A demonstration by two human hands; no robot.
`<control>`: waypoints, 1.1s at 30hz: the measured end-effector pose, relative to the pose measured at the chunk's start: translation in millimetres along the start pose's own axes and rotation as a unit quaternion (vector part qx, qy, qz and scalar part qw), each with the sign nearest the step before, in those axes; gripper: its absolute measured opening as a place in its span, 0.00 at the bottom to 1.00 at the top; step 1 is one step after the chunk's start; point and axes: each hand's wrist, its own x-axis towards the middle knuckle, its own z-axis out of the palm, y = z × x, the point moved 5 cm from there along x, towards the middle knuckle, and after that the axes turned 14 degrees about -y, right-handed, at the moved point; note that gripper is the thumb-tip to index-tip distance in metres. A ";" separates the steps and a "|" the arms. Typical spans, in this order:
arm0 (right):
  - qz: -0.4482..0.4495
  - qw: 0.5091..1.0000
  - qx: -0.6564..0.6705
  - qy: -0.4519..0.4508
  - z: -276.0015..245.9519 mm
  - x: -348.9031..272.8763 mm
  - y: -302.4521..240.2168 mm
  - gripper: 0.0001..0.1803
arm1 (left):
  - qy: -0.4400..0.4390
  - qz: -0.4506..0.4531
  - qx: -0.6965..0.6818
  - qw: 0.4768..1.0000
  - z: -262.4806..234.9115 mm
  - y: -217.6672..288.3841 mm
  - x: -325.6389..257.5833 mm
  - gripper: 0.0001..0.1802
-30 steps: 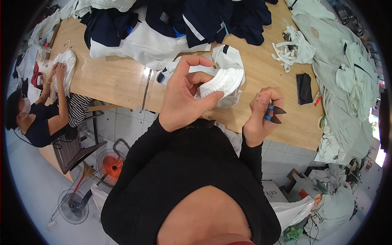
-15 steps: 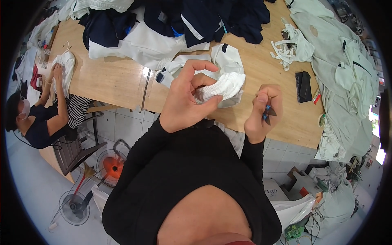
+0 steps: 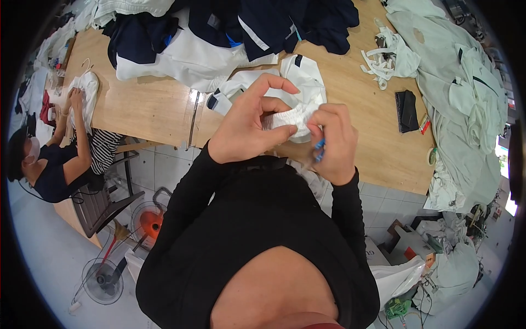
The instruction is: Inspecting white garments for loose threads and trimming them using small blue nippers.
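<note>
Torso: covered by a plain black top (image 3: 246, 219) | Neck: framed by a wide, rounded neckline (image 3: 282, 246) | Arms: clad by a black left sleeve (image 3: 183, 189) and matching right sleeve (image 3: 349, 214), creased, ended at the wrists | Hands: left hand (image 3: 246, 123) and right hand (image 3: 337, 142) left bare

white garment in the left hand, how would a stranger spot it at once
Find the wooden table, then the navy-and-white clothes heap on its far side. Nearer than that heap, the wearer's left hand pinches the white garment, the right hand at its right edge. Only this garment is in the wearer's grasp, its gathered band showing.
</note>
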 end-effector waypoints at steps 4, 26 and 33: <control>0.038 0.976 0.167 0.137 -9.5 -27.5 13.7 0.10 | -0.008 0.003 -0.027 1.000 -0.5 1.6 -2.6 0.33; 0.059 0.984 0.104 -0.132 -33.6 -12.1 7.6 0.25 | -0.105 -0.033 -0.053 0.992 -4.9 18.2 -9.4 0.35; 0.050 0.985 0.123 -0.108 -31.0 -11.1 5.6 0.25 | -0.124 -0.021 -0.065 0.990 -4.1 13.4 -6.5 0.36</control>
